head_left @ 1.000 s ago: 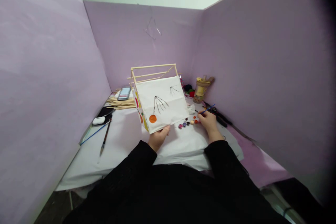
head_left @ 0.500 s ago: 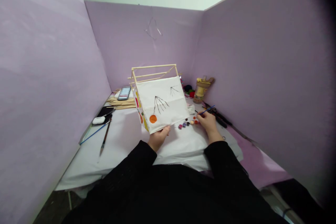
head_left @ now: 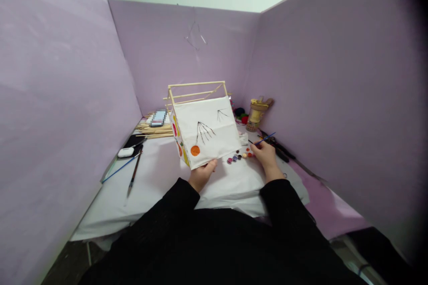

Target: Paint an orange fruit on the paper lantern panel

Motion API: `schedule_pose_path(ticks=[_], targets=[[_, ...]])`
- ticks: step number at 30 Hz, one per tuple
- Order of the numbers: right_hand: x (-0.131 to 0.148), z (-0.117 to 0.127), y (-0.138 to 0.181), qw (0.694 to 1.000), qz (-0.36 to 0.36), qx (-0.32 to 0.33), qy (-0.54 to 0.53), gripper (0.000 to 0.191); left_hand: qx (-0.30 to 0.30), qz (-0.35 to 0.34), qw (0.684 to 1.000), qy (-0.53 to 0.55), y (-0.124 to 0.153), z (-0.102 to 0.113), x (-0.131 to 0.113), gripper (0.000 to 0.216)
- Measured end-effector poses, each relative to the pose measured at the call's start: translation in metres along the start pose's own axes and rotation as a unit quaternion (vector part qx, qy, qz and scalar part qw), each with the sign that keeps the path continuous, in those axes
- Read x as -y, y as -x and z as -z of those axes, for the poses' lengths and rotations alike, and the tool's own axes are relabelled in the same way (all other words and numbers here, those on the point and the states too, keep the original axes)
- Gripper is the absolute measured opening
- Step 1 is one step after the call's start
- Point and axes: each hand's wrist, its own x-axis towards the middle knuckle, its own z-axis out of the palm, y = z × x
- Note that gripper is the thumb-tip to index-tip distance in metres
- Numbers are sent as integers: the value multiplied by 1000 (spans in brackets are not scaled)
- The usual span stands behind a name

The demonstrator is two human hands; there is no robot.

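My left hand (head_left: 201,175) grips the lower edge of a stick-framed paper lantern (head_left: 214,140), which tilts up above the table. Its white front panel bears dark branching lines and an orange disc; colourful painted shapes cover the left side, and bare wooden sticks show at the top. In my right hand (head_left: 266,156) a thin blue paintbrush (head_left: 271,136) is pinched, its tip pointing left near small paint pots (head_left: 235,158). Those pots hold several colours, among them purple, cream and orange, and my right fingers partly hide some of them.
Thin wooden sticks (head_left: 155,131) lie at the back left under a phone (head_left: 158,117). A white earbud case (head_left: 126,152), a blue brush (head_left: 120,168) and a brown-handled brush (head_left: 135,171) rest at left. A yellow holder (head_left: 256,115) and dark pliers (head_left: 279,150) are at right. Purple partitions enclose the table.
My right hand and the blue brush have shifted very slightly, with the brush's handle end a little higher. The lantern and my left hand look nearly unchanged.
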Motion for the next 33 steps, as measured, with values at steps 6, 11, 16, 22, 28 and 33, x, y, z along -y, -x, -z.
schedule_pose_path(ticks=[6, 11, 16, 22, 28, 33], targets=[[-1, 0, -1, 1000, 6, -7, 12, 36, -2, 2, 1000, 0, 0, 0, -1, 29], [-1, 0, -2, 1000, 5, -16, 23, 41, 0, -8, 1000, 3, 0, 0, -2, 29], [-1, 0, -2, 999, 3, -16, 29, 41, 5, -8, 1000, 3, 0, 1, -3, 30], [-1, 0, -2, 999, 1, -14, 32, 43, 3, 3, 1000, -7, 0, 1, -3, 30], [1, 0, -2, 999, -1, -15, 33, 43, 5, -4, 1000, -12, 0, 1, -1, 31], [2, 1, -1, 1000, -8, -9, 28, 37, 9, -5, 1000, -11, 0, 1, 1, 31]])
